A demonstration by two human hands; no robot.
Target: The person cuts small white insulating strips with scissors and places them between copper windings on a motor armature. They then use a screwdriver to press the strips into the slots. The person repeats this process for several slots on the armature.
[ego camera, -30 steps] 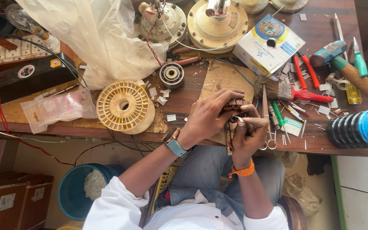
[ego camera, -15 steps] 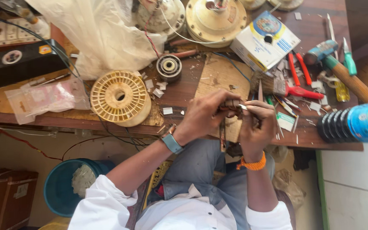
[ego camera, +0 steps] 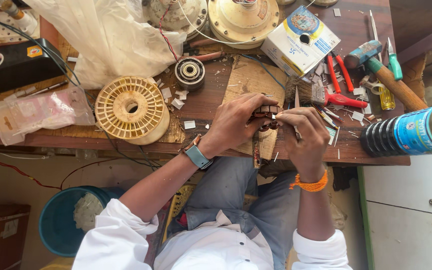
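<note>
My left hand (ego camera: 236, 125) grips a small round wound stator (ego camera: 267, 114), brown with copper coils, just above the front edge of the wooden workbench (ego camera: 211, 100). My right hand (ego camera: 303, 132) pinches a thin metal tool (ego camera: 296, 112) and a small white slip against the stator's right side. Both hands touch the part, which is mostly hidden by my fingers. A blue-grey watch sits on my left wrist and an orange thread band on my right.
A cream plastic spool (ego camera: 132, 107) lies left of my hands, a bearing (ego camera: 190, 73) beyond it. Red pliers (ego camera: 338, 75), a brush (ego camera: 306, 92), a hammer (ego camera: 383, 75), a small box (ego camera: 306, 40) and a lying bottle (ego camera: 411, 131) crowd the right. A blue bucket (ego camera: 61, 220) stands below.
The view has shifted slightly. My hands have drawn closer together on the stator, and the right hand now presses the tool and slip at its edge.
</note>
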